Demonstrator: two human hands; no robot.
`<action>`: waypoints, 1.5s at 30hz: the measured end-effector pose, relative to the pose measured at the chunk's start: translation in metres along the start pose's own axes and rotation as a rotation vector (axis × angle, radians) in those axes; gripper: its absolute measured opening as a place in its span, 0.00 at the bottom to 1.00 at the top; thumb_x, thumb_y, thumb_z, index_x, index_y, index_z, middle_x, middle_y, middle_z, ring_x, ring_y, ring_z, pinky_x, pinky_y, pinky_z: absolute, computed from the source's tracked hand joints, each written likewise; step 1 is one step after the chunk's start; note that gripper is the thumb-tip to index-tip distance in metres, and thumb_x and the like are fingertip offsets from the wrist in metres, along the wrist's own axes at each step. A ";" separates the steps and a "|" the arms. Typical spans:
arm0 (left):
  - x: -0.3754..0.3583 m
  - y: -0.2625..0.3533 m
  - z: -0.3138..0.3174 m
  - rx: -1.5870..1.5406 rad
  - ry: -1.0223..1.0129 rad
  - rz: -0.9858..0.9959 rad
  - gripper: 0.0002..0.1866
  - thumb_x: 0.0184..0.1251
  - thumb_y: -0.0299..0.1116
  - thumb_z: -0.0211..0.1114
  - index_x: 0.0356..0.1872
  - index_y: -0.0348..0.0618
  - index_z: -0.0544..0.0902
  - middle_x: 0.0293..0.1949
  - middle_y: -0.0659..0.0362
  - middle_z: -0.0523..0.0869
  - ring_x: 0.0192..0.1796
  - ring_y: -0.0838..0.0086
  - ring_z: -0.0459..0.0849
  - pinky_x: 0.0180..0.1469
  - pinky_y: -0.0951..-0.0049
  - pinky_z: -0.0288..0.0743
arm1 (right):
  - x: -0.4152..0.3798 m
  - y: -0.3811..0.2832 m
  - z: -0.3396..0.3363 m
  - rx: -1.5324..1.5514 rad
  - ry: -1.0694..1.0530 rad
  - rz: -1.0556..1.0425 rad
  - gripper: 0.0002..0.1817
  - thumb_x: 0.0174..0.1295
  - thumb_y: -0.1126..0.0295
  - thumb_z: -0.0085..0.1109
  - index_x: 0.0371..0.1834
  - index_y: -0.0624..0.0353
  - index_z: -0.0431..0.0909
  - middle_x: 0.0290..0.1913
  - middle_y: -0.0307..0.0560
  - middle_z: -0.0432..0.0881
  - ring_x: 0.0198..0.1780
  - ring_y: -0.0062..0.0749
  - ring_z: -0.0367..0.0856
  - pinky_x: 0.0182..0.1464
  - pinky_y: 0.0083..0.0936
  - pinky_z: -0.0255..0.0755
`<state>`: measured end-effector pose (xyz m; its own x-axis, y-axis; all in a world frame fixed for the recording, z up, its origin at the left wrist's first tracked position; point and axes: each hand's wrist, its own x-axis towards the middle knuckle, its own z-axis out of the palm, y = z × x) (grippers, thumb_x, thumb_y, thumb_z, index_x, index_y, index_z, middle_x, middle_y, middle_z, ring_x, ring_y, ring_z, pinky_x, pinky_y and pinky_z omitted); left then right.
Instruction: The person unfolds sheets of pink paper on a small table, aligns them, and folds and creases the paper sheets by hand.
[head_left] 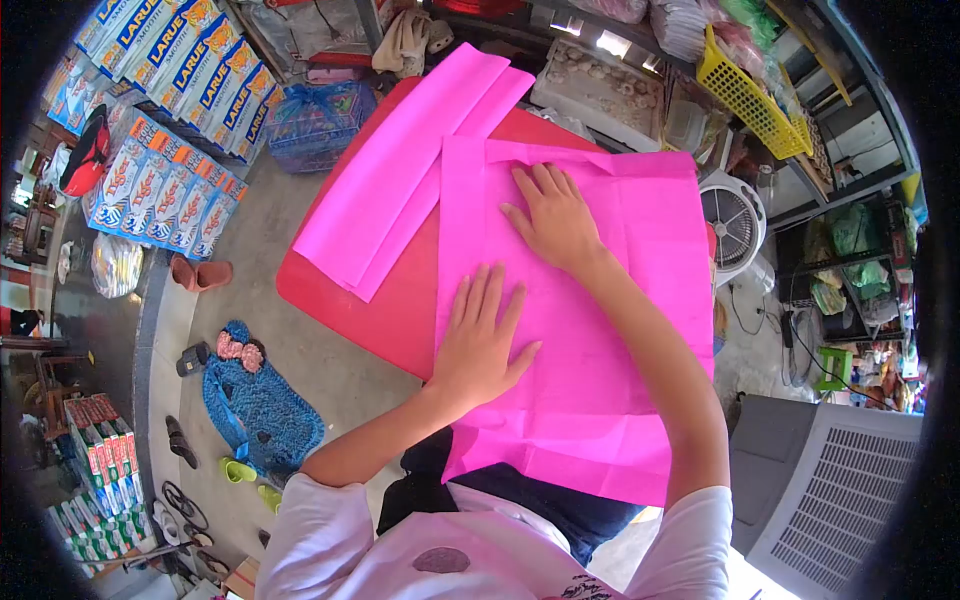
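At the centre of the frame, the left hand [482, 345] and, just higher, the right hand [557, 220] lie flat, fingers spread, on a creased pink sheet [580, 345], beside folded pink material [405, 175] on the red table [345, 315].

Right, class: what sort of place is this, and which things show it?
Probably a small shop or its storeroom: stacked LARUE cartons, Tiger cartons and rows of smaller boxes look like stock.
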<state>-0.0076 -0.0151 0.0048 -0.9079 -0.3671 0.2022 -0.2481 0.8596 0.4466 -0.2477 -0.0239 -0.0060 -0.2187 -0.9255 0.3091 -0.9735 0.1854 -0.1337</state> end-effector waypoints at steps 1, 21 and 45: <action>0.000 0.001 -0.001 -0.012 0.003 -0.005 0.41 0.73 0.50 0.68 0.77 0.31 0.69 0.80 0.29 0.60 0.84 0.34 0.55 0.86 0.37 0.47 | 0.005 0.001 0.000 0.007 -0.003 0.004 0.30 0.78 0.52 0.58 0.74 0.62 0.75 0.70 0.68 0.76 0.74 0.65 0.72 0.77 0.53 0.67; -0.006 -0.001 -0.002 -0.101 0.027 0.061 0.34 0.67 0.42 0.74 0.72 0.37 0.77 0.79 0.34 0.64 0.84 0.35 0.58 0.84 0.32 0.49 | 0.101 0.000 0.028 0.031 0.106 -0.209 0.13 0.67 0.63 0.61 0.49 0.56 0.88 0.49 0.48 0.87 0.48 0.43 0.89 0.48 0.40 0.85; 0.003 0.003 -0.007 -0.007 -0.165 0.069 0.53 0.71 0.64 0.67 0.84 0.35 0.61 0.84 0.29 0.55 0.87 0.35 0.52 0.86 0.35 0.42 | -0.002 0.059 -0.092 -0.097 0.060 0.229 0.33 0.69 0.53 0.65 0.72 0.61 0.78 0.67 0.71 0.80 0.71 0.65 0.77 0.73 0.52 0.74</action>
<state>-0.0086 -0.0158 0.0127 -0.9660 -0.2438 0.0865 -0.1820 0.8781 0.4426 -0.3109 0.0190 0.0719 -0.4351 -0.8352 0.3364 -0.8993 0.4215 -0.1166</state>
